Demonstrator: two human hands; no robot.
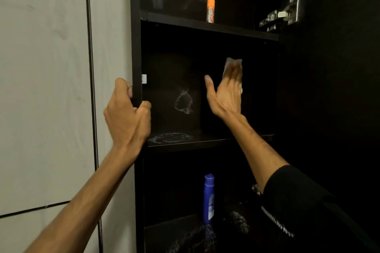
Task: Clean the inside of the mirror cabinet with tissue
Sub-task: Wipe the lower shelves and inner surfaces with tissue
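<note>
The cabinet (136,47) stood open, dark inside, three shelves in view, and the work was on the back wall of the middle one. A door hinge (281,13) showed at the upper right. The left hand (127,113) gripped the cabinet's front edge, fingers curled round it, a sound brace for a reach this deep. The right hand (226,92) was spread flat, fingers straight, pressing the tissue (233,63) against the back wall near the right side, thumb held apart. To do this pass well, I judged it wanted even palm pressure and overlapping strokes working leftward, because a whitish smear (183,102) sat untouched on the wall well left of the tissue. More residue (168,137) marked the middle shelf below it. An orange-capped can (210,11) stood on the upper shelf, a blue bottle (208,197) on the lower one; both were clear of the stroke.
</note>
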